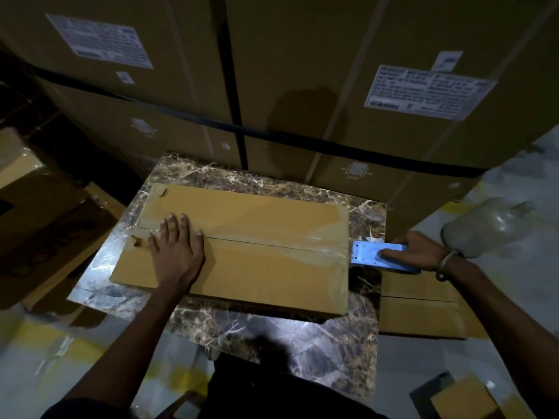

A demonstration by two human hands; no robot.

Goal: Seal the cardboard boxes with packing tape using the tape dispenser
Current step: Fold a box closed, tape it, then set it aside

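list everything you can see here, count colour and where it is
cardboard box: 1, tan, flat on the marble table, centre seam glossy with tape
tape dispenser: 1, blue, at the box's right edge
marble table: 1, brown with white veins, centre
large cartons: several, brown, stacked behind the table, bound with dark straps
white labels: 2 large, on the cartons
second small box: 1, tan, low to the right of the table
other boxes: a few, brown, left on the floor
plastic jug: 1, clear, right on the floor
bracelet: 1, metal, right wrist
left hand: flat on the box
right hand: grip on the dispenser
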